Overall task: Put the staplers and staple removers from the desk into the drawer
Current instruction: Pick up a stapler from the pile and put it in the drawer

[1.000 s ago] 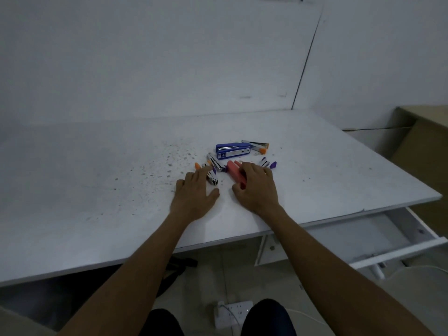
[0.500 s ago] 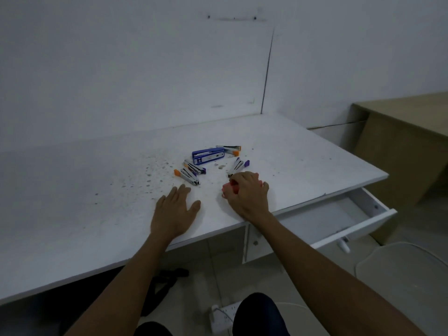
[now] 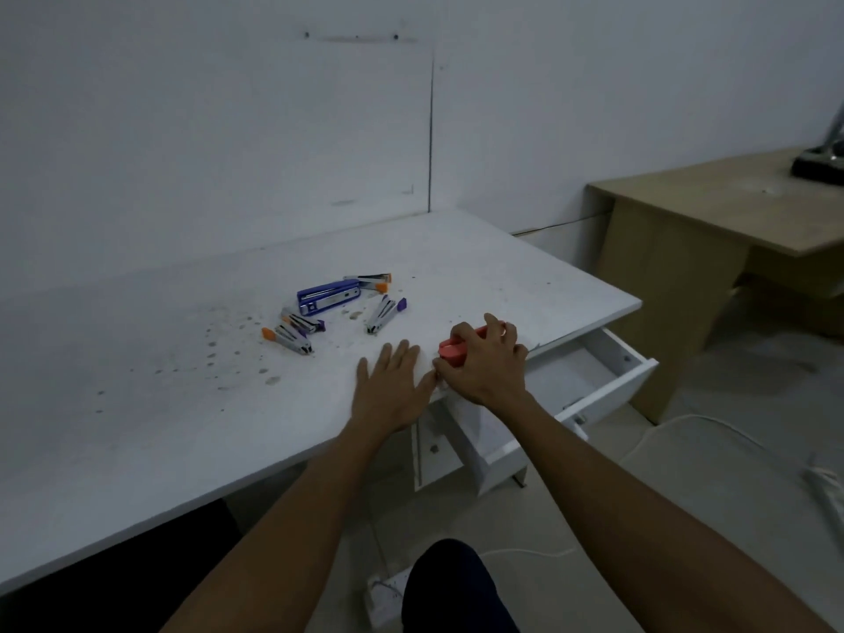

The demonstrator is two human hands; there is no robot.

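My right hand [image 3: 486,364] grips a red stapler [image 3: 453,349] at the white desk's [image 3: 137,404] front right edge, just above the open white drawer [image 3: 607,381]. My left hand [image 3: 392,390] lies flat on the desk beside it, fingers spread and holding nothing. Further back on the desk lie a blue stapler [image 3: 328,296], an orange-tipped remover [image 3: 373,281] behind it, a purple-tipped remover [image 3: 386,314] to its right, and two more small removers, one purple-tipped [image 3: 303,321] and one orange-tipped [image 3: 287,339], at the left.
Dark specks stain the desk's left middle. A brown wooden desk [image 3: 730,212] stands at the right with a dark object on its far corner. On the floor lie a white power strip [image 3: 388,591] and white cables [image 3: 712,431]. My dark-clad knee [image 3: 456,587] shows below.
My right hand has carried the red stapler away from the pile toward the desk's front right edge over the drawer. My left hand slid right along the desk. The view turned right.
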